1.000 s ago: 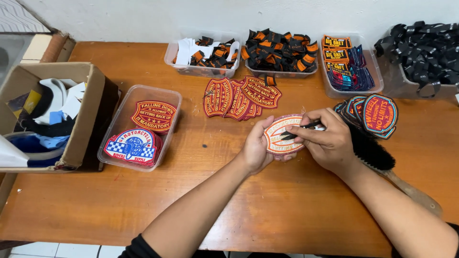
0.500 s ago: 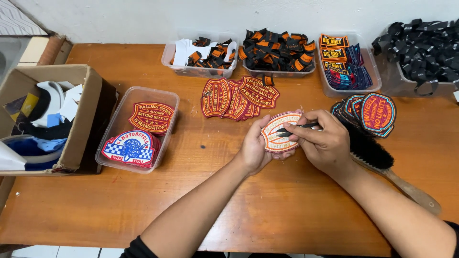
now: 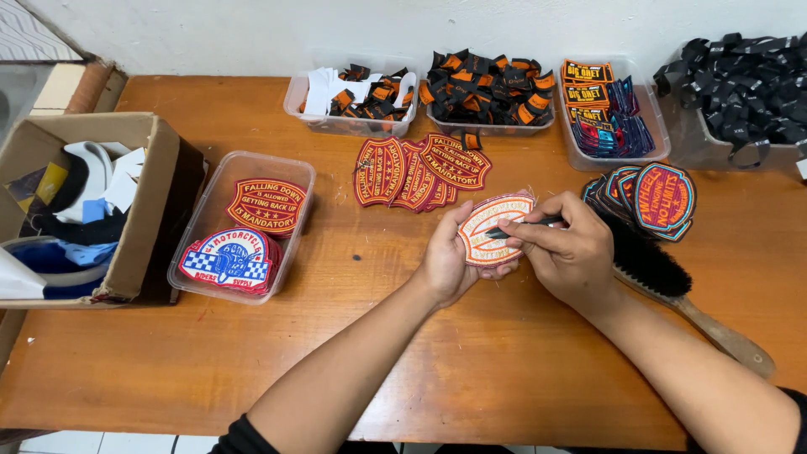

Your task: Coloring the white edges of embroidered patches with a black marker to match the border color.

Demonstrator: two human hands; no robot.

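L hand (image 3: pixel 445 261) cupping a white oval patch (image 3: pixel 492 229) just above the tabletop (image 3: pixel 420 353), R hand (image 3: pixel 572 252) pinching a thin dark tool (image 3: pixel 525 225) w/ tip on the patch, black brush (image 3: pixel 647 265) just beside R hand, red patches (image 3: pixel 420 172) near behind.

head view, looking down, near table (image 3: pixel 252 353)
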